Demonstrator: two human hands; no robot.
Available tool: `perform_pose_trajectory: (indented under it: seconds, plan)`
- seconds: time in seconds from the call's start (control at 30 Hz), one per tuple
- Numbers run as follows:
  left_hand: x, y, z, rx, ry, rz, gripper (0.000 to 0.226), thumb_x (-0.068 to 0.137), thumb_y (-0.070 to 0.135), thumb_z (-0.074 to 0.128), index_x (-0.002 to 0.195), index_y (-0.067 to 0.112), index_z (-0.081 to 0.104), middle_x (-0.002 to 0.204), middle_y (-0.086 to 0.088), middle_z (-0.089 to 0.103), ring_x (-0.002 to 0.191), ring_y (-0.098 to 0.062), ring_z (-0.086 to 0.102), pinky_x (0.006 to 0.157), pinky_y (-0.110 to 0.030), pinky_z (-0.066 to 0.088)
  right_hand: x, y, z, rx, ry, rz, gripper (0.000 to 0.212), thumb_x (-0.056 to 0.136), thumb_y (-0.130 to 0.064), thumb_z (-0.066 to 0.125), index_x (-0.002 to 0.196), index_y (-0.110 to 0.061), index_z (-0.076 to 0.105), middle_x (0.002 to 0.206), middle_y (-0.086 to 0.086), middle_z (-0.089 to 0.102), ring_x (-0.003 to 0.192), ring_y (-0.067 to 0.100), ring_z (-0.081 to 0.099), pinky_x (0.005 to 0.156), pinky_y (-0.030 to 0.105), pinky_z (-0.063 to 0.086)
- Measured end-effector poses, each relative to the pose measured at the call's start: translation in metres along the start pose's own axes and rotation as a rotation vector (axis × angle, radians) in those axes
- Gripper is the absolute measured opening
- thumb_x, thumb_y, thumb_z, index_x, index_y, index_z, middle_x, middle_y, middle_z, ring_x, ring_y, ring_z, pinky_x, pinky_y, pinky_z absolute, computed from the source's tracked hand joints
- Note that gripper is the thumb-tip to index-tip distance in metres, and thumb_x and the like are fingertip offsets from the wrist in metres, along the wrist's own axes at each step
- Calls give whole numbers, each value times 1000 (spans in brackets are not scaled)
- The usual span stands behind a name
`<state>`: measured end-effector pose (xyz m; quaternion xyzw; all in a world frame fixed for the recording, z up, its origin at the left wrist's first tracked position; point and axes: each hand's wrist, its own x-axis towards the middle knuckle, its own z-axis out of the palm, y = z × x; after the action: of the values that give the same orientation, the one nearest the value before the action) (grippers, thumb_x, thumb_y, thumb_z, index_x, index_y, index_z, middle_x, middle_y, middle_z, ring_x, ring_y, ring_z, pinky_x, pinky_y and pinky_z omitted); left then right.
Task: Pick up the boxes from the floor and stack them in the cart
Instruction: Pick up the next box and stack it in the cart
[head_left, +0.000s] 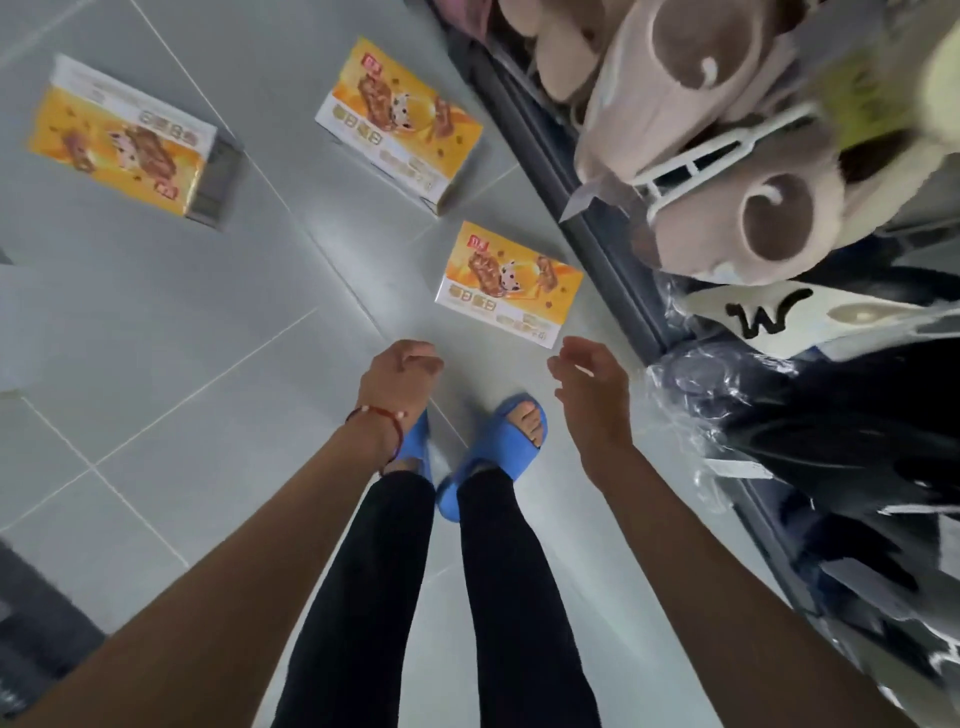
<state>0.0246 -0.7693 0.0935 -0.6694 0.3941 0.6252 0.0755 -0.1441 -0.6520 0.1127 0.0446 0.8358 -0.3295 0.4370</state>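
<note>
Three orange and white printed boxes lie flat on the grey tiled floor. The nearest box (511, 283) is just ahead of my hands, the middle box (399, 124) lies farther up, and the left box (122, 143) lies far left. My left hand (397, 376), with a red string bracelet at the wrist, hangs with its fingers curled and holds nothing. My right hand (592, 382) hovers below the nearest box's right corner, fingers apart and empty. No cart shows in this view.
A dark shelf edge (571, 208) runs along the right, stocked with plush slippers (727, 130) and plastic-wrapped dark goods (831, 441). My feet in blue slippers (514, 441) stand below the hands. A dark mat (36, 623) lies at lower left.
</note>
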Motion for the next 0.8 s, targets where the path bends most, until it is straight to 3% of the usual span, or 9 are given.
perform_pose_trajectory:
  seconds: [0.07, 0.17, 0.2, 0.33, 0.4, 0.53, 0.63, 0.7, 0.8]
  plan:
    - [42, -13, 10, 29, 9, -4, 35, 67, 29, 68, 102, 28, 69, 104, -21, 69, 110, -45, 62, 100, -55, 50, 39, 22, 16, -22, 10, 7, 31, 92, -16, 67, 123, -22, 65, 124, -5, 66, 108, 18, 65, 98, 43, 55]
    - [108, -28, 29, 114, 12, 44, 40, 88, 28, 69, 126, 18, 62, 118, 5, 59, 115, -23, 58, 95, -17, 44, 99, 53, 39, -40, 47, 16, 43, 93, -17, 68, 135, -19, 58, 130, -7, 59, 109, 16, 62, 84, 28, 52]
    - [134, -33, 35, 121, 49, 53, 43, 91, 29, 67, 131, 16, 58, 123, 5, 57, 117, -19, 55, 91, -15, 38, 120, 63, 46, -52, 62, 22, 47, 94, -19, 68, 139, -20, 54, 132, -7, 56, 109, 14, 59, 81, 23, 48]
    - [217, -41, 55, 120, 85, 111, 66, 90, 39, 71, 145, 15, 45, 144, -3, 51, 129, -21, 51, 99, -23, 37, 192, 102, 68, -77, 144, 33, 63, 93, -32, 71, 148, -21, 43, 145, -2, 49, 127, 18, 52, 96, 30, 43]
    - [247, -41, 64, 116, 42, 137, 73, 88, 44, 72, 147, 15, 40, 147, -5, 49, 131, -24, 51, 109, -32, 39, 218, 117, 77, -42, 141, 53, 69, 91, -39, 71, 150, -21, 39, 143, -2, 50, 125, 20, 54, 92, 30, 43]
    - [286, -45, 79, 119, -69, 284, 59, 74, 55, 75, 119, 19, 62, 116, -1, 72, 103, -18, 70, 98, -42, 54, 250, 132, 94, 93, 95, 67, 69, 72, -45, 68, 136, -22, 52, 120, -1, 69, 106, 21, 67, 75, 29, 47]
    - [294, -51, 83, 76, -57, 274, 51, 85, 42, 74, 123, 15, 52, 106, 7, 69, 93, -8, 67, 85, -25, 54, 254, 138, 99, 109, 101, 29, 61, 77, -34, 72, 132, -18, 52, 110, -2, 70, 100, 19, 68, 75, 28, 50]
    - [289, -51, 82, 40, 5, 246, 41, 89, 34, 73, 118, 19, 49, 97, 14, 64, 91, -9, 65, 80, -23, 51, 248, 139, 97, 85, 82, 16, 62, 74, -34, 74, 131, -18, 53, 113, -2, 71, 104, 18, 68, 82, 34, 56]
    - [271, -44, 72, -23, 43, 208, 36, 84, 31, 77, 111, 23, 54, 99, 13, 69, 95, -13, 69, 87, -28, 53, 224, 134, 88, 32, 47, 28, 62, 75, -43, 80, 129, -25, 57, 119, -6, 71, 110, 16, 67, 91, 37, 53]
